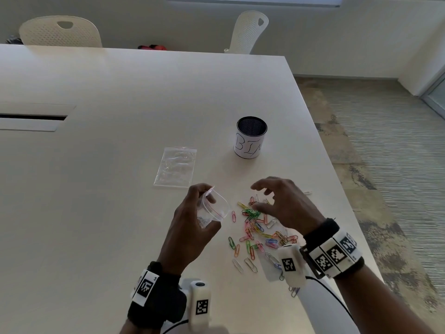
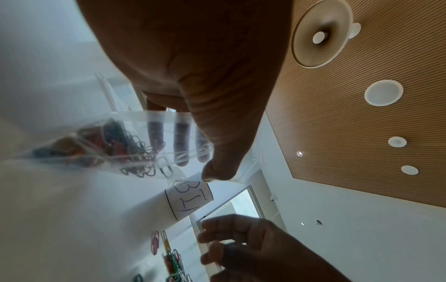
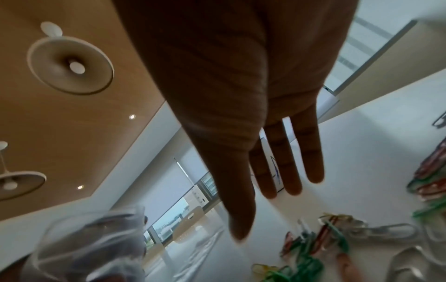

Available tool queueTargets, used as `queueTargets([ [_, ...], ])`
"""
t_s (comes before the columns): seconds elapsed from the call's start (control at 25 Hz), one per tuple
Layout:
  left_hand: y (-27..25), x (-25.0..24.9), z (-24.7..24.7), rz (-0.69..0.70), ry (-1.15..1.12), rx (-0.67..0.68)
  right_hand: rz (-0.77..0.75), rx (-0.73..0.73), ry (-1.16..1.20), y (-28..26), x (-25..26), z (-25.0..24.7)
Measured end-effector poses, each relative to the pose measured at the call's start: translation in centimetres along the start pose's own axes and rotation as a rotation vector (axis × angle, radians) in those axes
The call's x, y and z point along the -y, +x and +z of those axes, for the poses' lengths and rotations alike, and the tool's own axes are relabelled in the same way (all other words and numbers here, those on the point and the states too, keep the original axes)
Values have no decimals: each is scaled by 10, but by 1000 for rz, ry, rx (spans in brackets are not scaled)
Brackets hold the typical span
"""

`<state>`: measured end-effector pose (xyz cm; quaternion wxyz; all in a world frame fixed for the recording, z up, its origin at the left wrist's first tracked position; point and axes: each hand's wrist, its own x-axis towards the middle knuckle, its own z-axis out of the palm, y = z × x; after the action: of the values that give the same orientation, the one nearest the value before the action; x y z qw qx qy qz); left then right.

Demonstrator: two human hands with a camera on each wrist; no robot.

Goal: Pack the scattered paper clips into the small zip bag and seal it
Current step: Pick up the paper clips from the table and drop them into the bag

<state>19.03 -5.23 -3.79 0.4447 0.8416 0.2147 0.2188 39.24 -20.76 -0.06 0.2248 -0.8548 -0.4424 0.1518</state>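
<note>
Wrist-close, my left hand (image 1: 192,227) pinches the open bag (image 1: 214,208), my right hand (image 1: 284,203) is spread over clips (image 1: 257,227), which could spill if the bag tips.

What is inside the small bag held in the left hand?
The left wrist view shows coloured and silver paper clips bunched inside the bag. The left hand's fingers show through the plastic. The count cannot be told.

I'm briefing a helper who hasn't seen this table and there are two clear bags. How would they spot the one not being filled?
On the white table, find the black mesh cup with a handwritten paper label. The spare bag lies flat just left of it, touched by neither hand. The other bag is held open in the left hand.
</note>
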Motion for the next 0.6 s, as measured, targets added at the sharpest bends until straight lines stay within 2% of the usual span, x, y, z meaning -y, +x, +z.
queueTargets([
  [0.08,0,0,0,-1,2,2,11,144,-116,0,-2,5],
  [0.2,0,-1,0,-2,-7,4,-14,214,-196,1,-3,13],
  [0.6,0,-2,-1,-1,-7,-5,-29,144,-161,-3,11,28],
])
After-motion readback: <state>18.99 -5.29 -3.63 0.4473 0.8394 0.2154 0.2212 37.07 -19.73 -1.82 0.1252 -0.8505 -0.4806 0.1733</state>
